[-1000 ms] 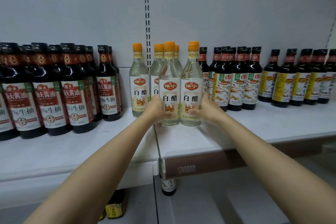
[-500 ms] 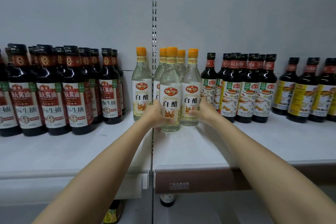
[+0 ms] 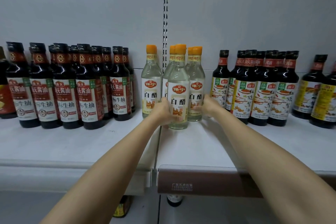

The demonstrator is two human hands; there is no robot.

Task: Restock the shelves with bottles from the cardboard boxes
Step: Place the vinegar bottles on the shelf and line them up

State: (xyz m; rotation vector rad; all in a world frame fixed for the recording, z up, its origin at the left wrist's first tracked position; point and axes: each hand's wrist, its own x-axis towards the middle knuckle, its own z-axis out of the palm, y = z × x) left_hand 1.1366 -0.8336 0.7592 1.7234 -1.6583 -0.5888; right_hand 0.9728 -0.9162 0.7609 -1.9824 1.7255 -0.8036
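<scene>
Several clear white-vinegar bottles with orange caps stand together in the middle of the white shelf point(image 3: 190, 147). My left hand point(image 3: 163, 111) grips the front vinegar bottle point(image 3: 179, 85) low on its left side, thumb across the label. My right hand point(image 3: 207, 106) holds the right vinegar bottle point(image 3: 196, 78) at its lower right side, fingers curled round it. Another vinegar bottle point(image 3: 151, 82) stands alone just to the left. No cardboard box is in view.
Dark soy-sauce bottles with red labels point(image 3: 87, 92) crowd the shelf on the left. Dark bottles with yellow-white labels point(image 3: 261, 92) stand on the right, more with yellow labels point(image 3: 320, 96) at the far right. A lower shelf shows a bottle cap point(image 3: 174, 200).
The camera has drawn closer and the view has shifted. The right bottle has moved back, so the left-hand bottle now stands in front. Both hands keep their hold.
</scene>
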